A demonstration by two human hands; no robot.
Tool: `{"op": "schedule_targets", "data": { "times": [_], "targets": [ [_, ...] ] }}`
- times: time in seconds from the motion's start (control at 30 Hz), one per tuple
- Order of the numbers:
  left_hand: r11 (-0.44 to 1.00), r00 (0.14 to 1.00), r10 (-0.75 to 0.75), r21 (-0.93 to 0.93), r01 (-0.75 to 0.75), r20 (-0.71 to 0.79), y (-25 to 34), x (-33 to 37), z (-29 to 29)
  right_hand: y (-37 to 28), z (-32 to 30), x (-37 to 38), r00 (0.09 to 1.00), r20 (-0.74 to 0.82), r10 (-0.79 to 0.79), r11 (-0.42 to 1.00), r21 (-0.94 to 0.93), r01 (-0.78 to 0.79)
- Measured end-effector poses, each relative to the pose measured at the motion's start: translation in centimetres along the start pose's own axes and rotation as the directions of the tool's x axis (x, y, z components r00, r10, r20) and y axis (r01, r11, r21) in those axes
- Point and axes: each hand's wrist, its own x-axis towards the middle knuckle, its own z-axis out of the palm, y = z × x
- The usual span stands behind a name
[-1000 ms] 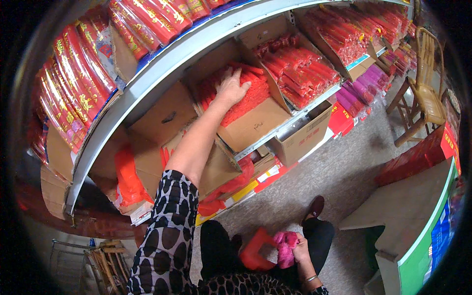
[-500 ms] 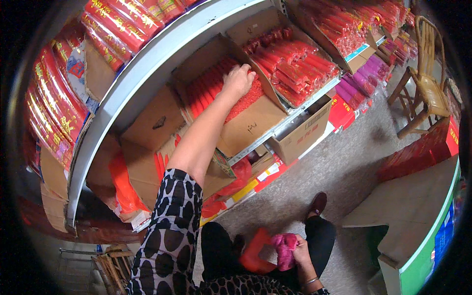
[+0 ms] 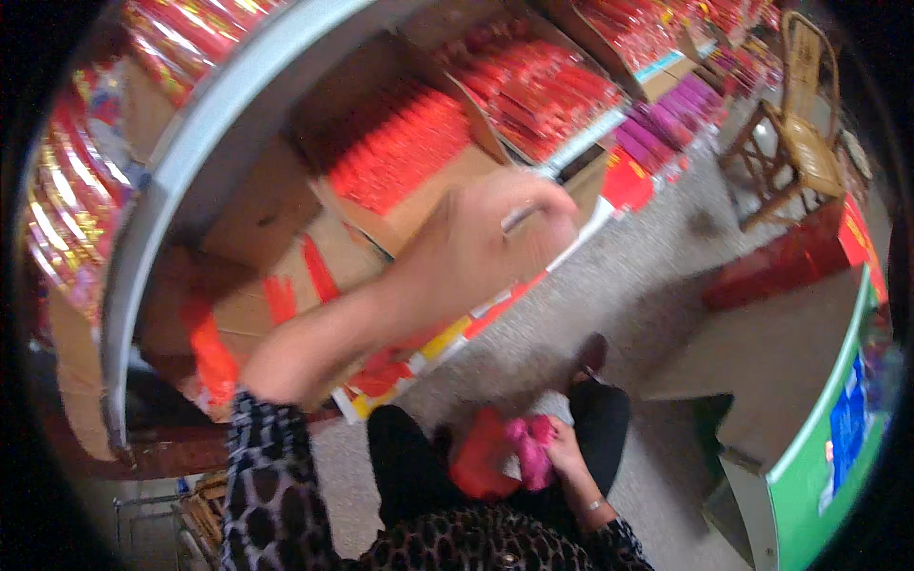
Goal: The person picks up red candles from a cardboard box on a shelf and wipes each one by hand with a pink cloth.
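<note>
The pink bundle point(image 3: 529, 455) is clamped in the right hand point(image 3: 566, 445) between the legs point(image 3: 600, 428). The left hand point(image 3: 500, 224) is seen near the boxed red sticks point(image 3: 402, 145); its grip, blurred, cannot be told.

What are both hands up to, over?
Left hand blurred, grip unclear. Right hand gripping pink bundle. Red sticks in open cardboard box; left hand partly hides box front from view.

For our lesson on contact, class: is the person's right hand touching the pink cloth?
Touching. The head view shows the right hand gripping the right side of the pink cloth, with no gap between them.
</note>
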Motion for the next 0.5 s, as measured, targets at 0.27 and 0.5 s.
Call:
{"op": "schedule_targets", "data": {
  "times": [0.27, 0.5],
  "targets": [
    [0.787, 0.769, 0.587, -0.403, -0.467, 0.255, 11.1, -10.4, 5.6, -0.6, 0.7, -0.9, 0.992, 0.001, 0.123, 0.988, 0.095, -0.123],
    [0.755, 0.765, 0.623, -0.384, -0.532, 0.165, 13.0, -13.2, 5.9, 0.0, 0.5, -1.2, 0.997, -0.022, 0.08, 0.997, 0.017, -0.08]
  ]
}}
